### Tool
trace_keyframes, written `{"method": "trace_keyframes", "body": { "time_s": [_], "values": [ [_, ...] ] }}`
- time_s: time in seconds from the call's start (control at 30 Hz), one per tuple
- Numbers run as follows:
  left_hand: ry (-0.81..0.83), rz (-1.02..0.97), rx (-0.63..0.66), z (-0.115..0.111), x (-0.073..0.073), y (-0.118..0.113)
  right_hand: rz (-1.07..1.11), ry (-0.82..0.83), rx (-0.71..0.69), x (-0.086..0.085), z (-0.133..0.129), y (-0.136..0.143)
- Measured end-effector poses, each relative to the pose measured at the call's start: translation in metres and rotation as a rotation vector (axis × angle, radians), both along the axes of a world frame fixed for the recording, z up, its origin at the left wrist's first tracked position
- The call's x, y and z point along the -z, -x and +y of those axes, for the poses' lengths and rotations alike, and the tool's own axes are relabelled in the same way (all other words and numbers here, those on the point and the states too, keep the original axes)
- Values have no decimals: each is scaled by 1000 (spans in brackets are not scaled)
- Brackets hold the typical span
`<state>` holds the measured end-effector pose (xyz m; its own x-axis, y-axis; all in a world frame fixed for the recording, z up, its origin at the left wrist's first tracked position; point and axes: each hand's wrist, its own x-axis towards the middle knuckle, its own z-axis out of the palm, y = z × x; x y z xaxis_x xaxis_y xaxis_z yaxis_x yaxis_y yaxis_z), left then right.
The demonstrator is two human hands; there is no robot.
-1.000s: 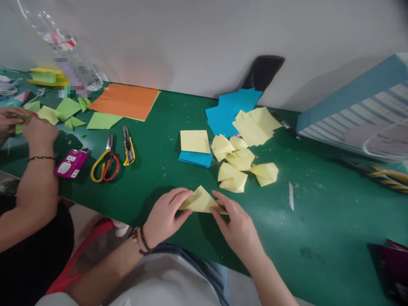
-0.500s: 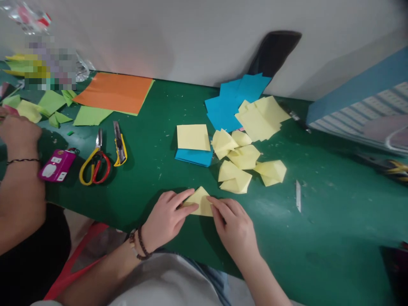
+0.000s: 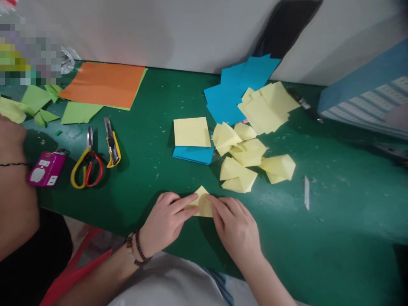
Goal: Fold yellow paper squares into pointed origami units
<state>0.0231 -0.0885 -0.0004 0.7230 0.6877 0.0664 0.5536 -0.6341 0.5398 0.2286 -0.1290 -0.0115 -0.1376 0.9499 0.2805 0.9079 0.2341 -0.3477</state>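
The folded yellow paper [image 3: 203, 207] lies on the desk [image 3: 277, 242], between the left grip [image 3: 164, 221] and the right grip [image 3: 238, 229], apex directed away from the person. Left grip: fingers spread, tips resting on the paper's left portion. Right grip: fingers bent, tips contacting the right portion; whether they pinch it cannot be determined.
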Motion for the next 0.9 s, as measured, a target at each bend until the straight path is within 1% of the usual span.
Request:
{"method": "trace_keyframes", "body": {
  "time_s": [0.4,0.57,0.7,0.8,0.9],
  "values": [
    [2,52,-19,0,0,-2,14,13,0,0,0,1],
    [20,81,-24,1,-3,-3,21,12,-4,-2,0,1],
    [-22,149,26,5,-8,-3,-8,5,-10,-2,0,2],
    [-82,208,85,11,-11,-2,-25,-1,-8,1,0,3],
    [-150,227,112,17,-12,-1,-20,-4,-1,1,0,1]
  ]
}}
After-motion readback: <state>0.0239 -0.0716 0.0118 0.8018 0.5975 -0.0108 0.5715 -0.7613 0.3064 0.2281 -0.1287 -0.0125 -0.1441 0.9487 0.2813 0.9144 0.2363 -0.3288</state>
